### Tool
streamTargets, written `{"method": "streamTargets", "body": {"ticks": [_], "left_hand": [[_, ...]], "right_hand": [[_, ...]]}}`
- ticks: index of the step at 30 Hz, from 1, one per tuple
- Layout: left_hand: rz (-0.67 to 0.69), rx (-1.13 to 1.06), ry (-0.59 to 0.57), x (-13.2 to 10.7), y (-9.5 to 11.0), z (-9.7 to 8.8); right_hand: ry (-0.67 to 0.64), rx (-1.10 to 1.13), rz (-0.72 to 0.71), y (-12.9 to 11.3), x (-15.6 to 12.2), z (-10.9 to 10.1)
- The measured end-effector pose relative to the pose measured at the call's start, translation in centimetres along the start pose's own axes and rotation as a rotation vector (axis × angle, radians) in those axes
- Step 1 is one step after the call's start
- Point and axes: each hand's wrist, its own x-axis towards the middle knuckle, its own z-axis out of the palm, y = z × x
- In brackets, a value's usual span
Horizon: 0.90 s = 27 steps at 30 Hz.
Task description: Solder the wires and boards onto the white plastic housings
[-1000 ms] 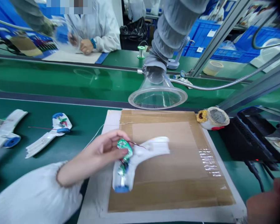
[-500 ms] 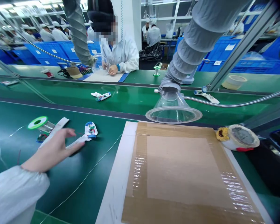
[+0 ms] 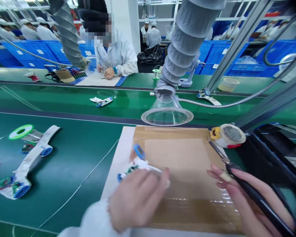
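The left hand (image 3: 138, 199) presses down, fingers closed over a white blue-wheeled plastic piece (image 3: 138, 163), pinning it against the brown taped cardboard mat (image 3: 187, 164), while the right hand (image 3: 249, 204) grips a slim black-handled soldering iron (image 3: 259, 204) ready.

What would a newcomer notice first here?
The clear funnel-shaped fume hood on its grey ducting hangs at upper centre, above a cardboard-covered work board. At lower right, the right hand holds a black-handled soldering iron, while the left hand, lower centre, rests on a white part.
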Motion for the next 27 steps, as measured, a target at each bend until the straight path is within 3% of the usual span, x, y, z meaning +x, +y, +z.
{"method": "streamTargets", "body": {"ticks": [3,5,8,11,14,17,20,23,27], "left_hand": [[-0.055,-0.155,-0.089,1.0,5.6,3.7],[-0.094,-0.276,-0.069,0.5,6.4,3.7],[-0.161,-0.353,-0.048,-0.8,3.4,1.7],[-0.243,-0.344,-0.183,-1.2,-1.1,1.0],[-0.209,-0.449,-0.302,-0.2,-3.6,3.0],[-0.248,-0.657,-0.453,1.2,-4.3,5.6],[-0.544,-0.843,-0.534,1.7,-4.9,6.8],[-0.889,-1.169,-0.533,1.6,-5.6,6.5],[-1.082,-1.474,-0.479,2.0,-6.1,4.8]], "right_hand": [[-0.120,-0.040,-0.098,1.0,0.2,0.4],[-0.199,-0.095,-0.191,2.3,0.3,0.5],[-0.301,-0.201,-0.266,3.9,0.2,0.8],[-0.411,-0.254,-0.293,4.5,0.0,1.6],[-0.494,-0.255,-0.292,4.6,0.2,2.5],[-0.511,-0.239,-0.307,4.8,0.9,2.9],[-0.526,-0.233,-0.322,4.9,1.6,2.7],[-0.503,-0.249,-0.325,4.2,2.2,2.0],[-0.425,-0.285,-0.405,2.3,2.9,0.9]]}}
